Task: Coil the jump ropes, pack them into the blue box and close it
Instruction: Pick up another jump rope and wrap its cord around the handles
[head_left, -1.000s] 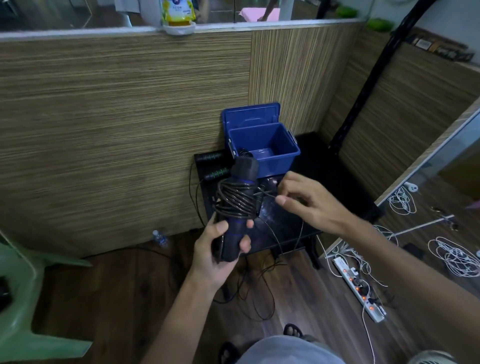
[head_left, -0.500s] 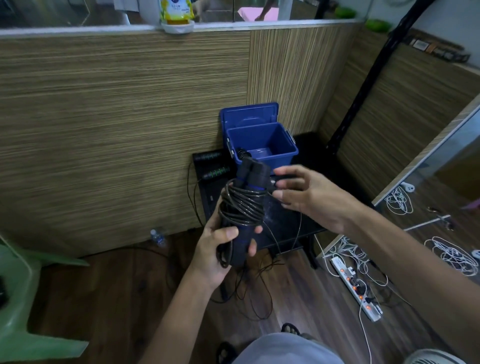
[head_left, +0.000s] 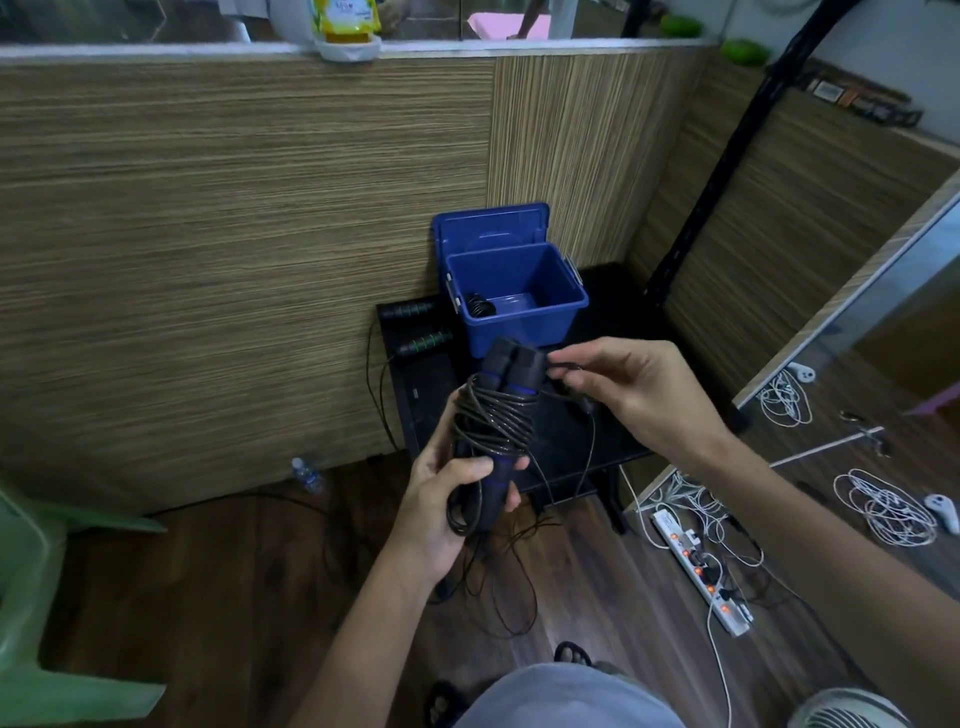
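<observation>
Left hand (head_left: 451, 512): clenched round the lower ends of the two dark handles (head_left: 506, 415), held side by side and tilted away from the body.
Coil: black cord (head_left: 493, 422) wound in many turns round the handles just above the grip; one loop hangs below the palm.
Right hand (head_left: 631, 387): just right of the handle tops, thumb and forefinger pinching the loose cord end.
Slack: thin cord drops from the pinch towards the floor, tangled below the grip; its run there is hard to follow.
Black table (head_left: 582, 447): directly beyond the grip, its near edge behind the hands.
Blue box (head_left: 524, 325): beyond the handle tops on the table, lid up against the wall, mouth unobstructed; something dark lies in its left corner, too small to make out.
Second rope (head_left: 418, 325): green-banded handles left of the box.
Power strip (head_left: 701, 577): floor, right of the grip.
</observation>
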